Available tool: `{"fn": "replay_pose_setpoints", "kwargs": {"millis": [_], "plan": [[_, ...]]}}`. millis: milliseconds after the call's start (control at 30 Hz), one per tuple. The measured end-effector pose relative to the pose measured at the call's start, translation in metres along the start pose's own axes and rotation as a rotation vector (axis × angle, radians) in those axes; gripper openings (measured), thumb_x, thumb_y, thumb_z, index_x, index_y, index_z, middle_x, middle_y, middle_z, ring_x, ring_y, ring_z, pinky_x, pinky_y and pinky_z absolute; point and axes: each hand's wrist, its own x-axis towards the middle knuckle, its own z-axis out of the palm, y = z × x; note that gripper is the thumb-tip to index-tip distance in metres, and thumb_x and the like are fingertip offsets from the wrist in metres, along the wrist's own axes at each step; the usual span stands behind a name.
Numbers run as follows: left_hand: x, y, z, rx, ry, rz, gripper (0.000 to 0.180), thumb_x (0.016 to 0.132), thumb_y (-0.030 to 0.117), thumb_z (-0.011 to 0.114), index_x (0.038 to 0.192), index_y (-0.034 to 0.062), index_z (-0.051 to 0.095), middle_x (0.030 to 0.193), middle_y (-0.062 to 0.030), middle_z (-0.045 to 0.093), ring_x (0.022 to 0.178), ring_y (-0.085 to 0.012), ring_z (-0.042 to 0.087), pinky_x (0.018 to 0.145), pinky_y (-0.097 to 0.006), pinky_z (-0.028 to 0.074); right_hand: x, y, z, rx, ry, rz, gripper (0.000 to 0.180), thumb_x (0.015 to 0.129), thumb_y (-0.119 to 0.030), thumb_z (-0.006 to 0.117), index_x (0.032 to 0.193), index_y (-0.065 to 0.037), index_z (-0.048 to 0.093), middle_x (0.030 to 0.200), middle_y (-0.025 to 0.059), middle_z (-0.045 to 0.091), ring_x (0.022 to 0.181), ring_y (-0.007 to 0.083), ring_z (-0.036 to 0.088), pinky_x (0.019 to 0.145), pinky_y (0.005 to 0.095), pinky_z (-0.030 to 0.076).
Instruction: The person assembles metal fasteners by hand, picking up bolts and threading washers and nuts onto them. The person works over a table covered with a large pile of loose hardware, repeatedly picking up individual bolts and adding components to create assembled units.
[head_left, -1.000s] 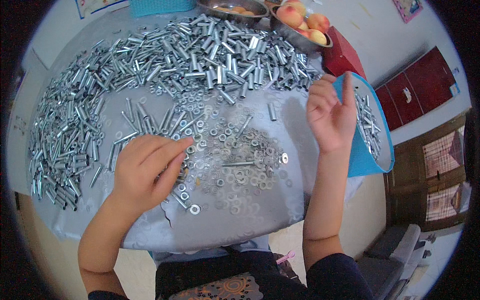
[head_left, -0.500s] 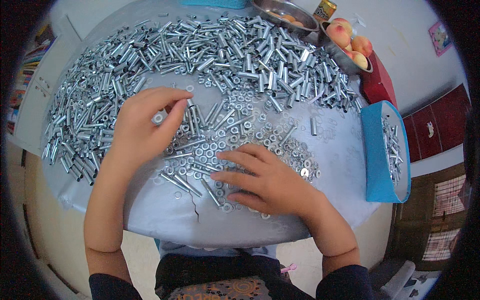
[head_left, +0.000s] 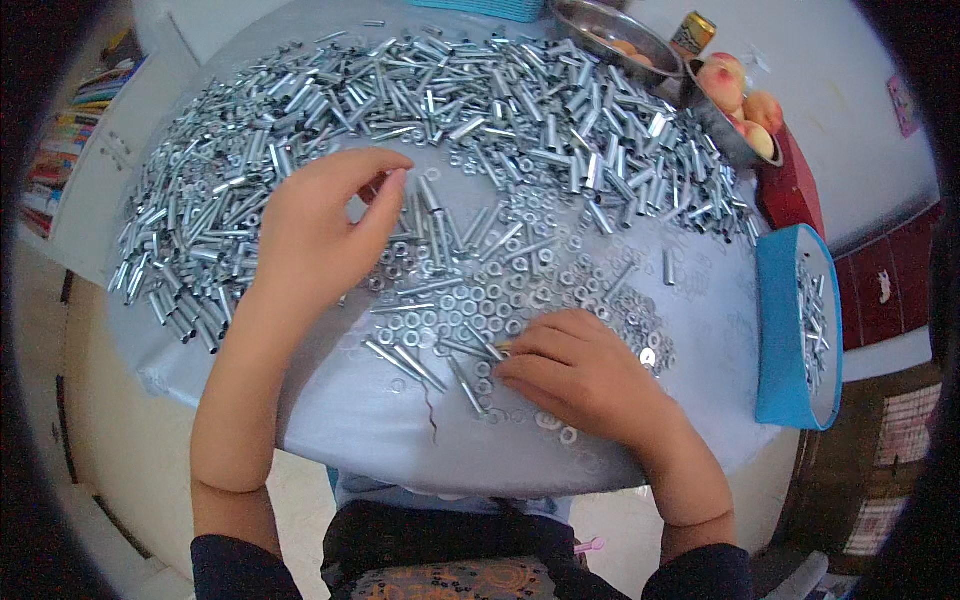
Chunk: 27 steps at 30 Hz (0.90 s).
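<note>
My left hand (head_left: pixel 325 220) hovers over the left part of the pile, thumb and forefinger pinched together. Whatever is between those fingertips is too small to make out. Just right of them are a metal sleeve (head_left: pixel 429 192) and a flat washer (head_left: pixel 433 174). My right hand (head_left: pixel 590 375) rests low on the table with its fingers curled together. Its fingertips meet the end of a thin metal rod (head_left: pixel 483 341); what they grip is hidden. Washers and nuts (head_left: pixel 490 300) are spread between the hands, with loose bolts (head_left: pixel 418 368) in front.
A large heap of metal sleeves and bolts (head_left: pixel 480 95) covers the table's far side. At the right edge stands a blue bin (head_left: pixel 785 340) of metal parts. Metal bowls, one holding peaches (head_left: pixel 720 85), a can (head_left: pixel 694 35) and a red box (head_left: pixel 795 180) are far right.
The whole view has shifted, so the table sits further right. My right hand's spread fingers have drawn together by the rods. My left hand keeps its pinch near the sleeve.
</note>
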Motion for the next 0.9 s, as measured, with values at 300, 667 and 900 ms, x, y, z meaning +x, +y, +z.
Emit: {"fn": "replay_pose_setpoints", "kwargs": {"millis": [300,667,900], "plan": [[0.005,-0.021,-0.011,0.25,-0.189,0.141,0.018,0.078,0.003,0.06,0.095,0.0046,0.066,0.097,-0.013,0.064,0.092,-0.0313,0.06,0.081,-0.037,0.047,-0.001,-0.01,-0.014,-0.012,0.199,0.06,0.025,0.066,-0.006,0.075,0.09,-0.01,0.067,0.089,0.0039,0.062,0.086,0.0244,0.059,0.075,0.0358,0.047],[0.005,-0.028,-0.021,0.328,-0.261,0.005,0.017,0.081,0.008,0.06,0.096,0.0044,0.066,0.095,-0.0138,0.066,0.092,-0.0313,0.06,0.083,-0.038,0.046,-0.007,-0.005,-0.022,-0.014,0.206,0.041,0.022,0.072,-0.013,0.067,0.093,-0.01,0.066,0.091,0.0039,0.063,0.086,0.0244,0.06,0.073,0.0371,0.046],[0.008,-0.033,-0.018,0.259,-0.124,-0.014,0.018,0.081,0.009,0.061,0.097,0.0033,0.067,0.096,-0.0141,0.066,0.091,-0.0307,0.061,0.083,-0.038,0.047,-0.011,-0.007,-0.025,0.051,0.12,0.057,0.019,0.071,-0.014,0.066,0.09,-0.01,0.068,0.083,0.0022,0.062,0.079,0.0224,0.06,0.066,0.0344,0.045]]}}
